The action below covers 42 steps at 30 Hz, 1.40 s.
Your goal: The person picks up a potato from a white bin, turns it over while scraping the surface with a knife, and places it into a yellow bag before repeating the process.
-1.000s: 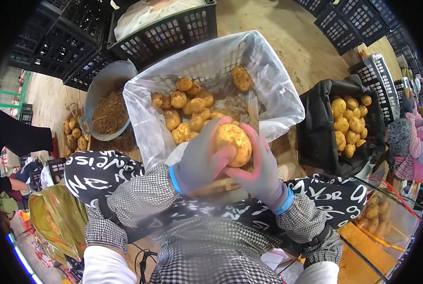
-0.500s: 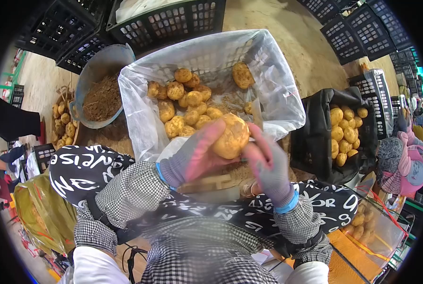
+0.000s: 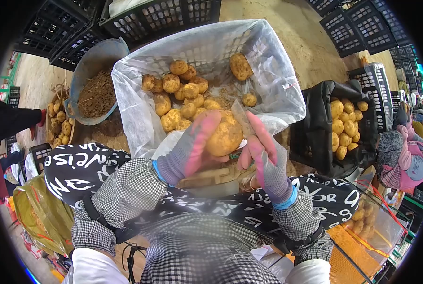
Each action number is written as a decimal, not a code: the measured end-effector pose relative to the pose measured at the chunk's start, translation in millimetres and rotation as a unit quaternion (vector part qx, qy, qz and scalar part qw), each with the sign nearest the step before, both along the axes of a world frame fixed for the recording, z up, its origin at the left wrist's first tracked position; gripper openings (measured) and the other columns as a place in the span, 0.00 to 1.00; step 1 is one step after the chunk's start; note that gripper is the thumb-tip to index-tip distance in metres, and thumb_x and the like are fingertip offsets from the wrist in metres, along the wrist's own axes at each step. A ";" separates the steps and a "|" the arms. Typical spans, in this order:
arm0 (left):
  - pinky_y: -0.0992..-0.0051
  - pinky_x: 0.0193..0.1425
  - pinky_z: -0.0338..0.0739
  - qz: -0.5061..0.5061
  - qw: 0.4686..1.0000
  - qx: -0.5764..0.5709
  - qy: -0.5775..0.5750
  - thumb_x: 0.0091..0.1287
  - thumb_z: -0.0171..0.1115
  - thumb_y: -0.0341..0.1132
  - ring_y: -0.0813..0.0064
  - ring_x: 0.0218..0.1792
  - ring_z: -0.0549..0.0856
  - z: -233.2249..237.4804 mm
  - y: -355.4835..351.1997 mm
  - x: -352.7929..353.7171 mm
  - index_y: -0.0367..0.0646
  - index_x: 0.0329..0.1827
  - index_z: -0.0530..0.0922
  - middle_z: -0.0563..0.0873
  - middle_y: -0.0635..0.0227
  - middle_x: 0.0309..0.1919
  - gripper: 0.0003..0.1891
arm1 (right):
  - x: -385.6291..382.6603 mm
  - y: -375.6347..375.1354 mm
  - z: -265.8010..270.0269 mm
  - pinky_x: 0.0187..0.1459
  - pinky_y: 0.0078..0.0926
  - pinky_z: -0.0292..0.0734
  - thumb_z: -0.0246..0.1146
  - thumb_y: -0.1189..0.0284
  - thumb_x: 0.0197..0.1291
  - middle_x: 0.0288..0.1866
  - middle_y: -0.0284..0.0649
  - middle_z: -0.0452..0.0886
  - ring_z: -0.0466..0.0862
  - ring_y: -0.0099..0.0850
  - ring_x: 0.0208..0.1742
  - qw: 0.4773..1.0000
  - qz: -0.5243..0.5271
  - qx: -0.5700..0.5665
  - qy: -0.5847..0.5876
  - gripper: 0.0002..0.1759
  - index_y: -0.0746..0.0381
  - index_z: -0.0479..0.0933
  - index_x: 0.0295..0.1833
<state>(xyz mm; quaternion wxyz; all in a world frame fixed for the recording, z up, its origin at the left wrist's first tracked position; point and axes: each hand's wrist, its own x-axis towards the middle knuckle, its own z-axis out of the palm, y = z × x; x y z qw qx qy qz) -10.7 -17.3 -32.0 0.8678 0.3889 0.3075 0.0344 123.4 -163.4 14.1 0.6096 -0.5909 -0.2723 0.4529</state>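
A large potato rests in my left hand, its gloved fingers wrapped round the near and left sides. Close by on the right, my right hand, in a grey and pink glove, is closed on a knife. The flat blade points up beside the potato's right edge; the grip is mostly hidden by the fingers, with a bit of green showing below. Beyond both hands stands a crate lined with white sheeting, holding several soil-marked potatoes on its left and a larger potato at the back right.
A bucket of soil stands to the left, near a basket of potatoes. To the right sits a black-lined crate with potatoes. Black crates stand behind. Another person is at far right.
My right hand has turned, so the knife blade now shows next to the potato. The potato has shifted slightly left in my left hand. The whole view has moved a little.
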 end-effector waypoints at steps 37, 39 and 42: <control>0.76 0.58 0.74 -0.108 0.953 0.283 0.015 0.52 0.80 0.32 0.76 0.56 0.76 24.7 8.8 11.5 0.41 0.74 0.60 0.72 0.64 0.63 0.47 | -11.5 0.2 -6.0 0.26 0.15 0.66 0.49 0.65 0.77 0.21 0.27 0.71 0.69 0.14 0.22 0.995 -0.031 -0.038 -0.089 0.28 0.68 0.61 0.76; 0.76 0.59 0.74 -0.113 0.904 0.412 -0.015 0.52 0.80 0.31 0.75 0.56 0.76 14.1 8.5 10.8 0.40 0.74 0.59 0.72 0.64 0.63 0.48 | -14.2 0.2 -5.0 0.26 0.15 0.65 0.50 0.63 0.77 0.20 0.26 0.70 0.68 0.14 0.21 0.996 -0.027 -0.053 -0.064 0.29 0.68 0.60 0.76; 0.69 0.74 0.62 -0.114 0.960 0.254 0.030 0.52 0.79 0.35 0.68 0.69 0.69 19.1 9.0 10.2 0.40 0.74 0.59 0.69 0.57 0.66 0.47 | -16.2 1.5 -9.1 0.25 0.14 0.64 0.51 0.63 0.76 0.20 0.26 0.69 0.68 0.14 0.21 0.998 -0.024 -0.044 -0.049 0.30 0.66 0.60 0.77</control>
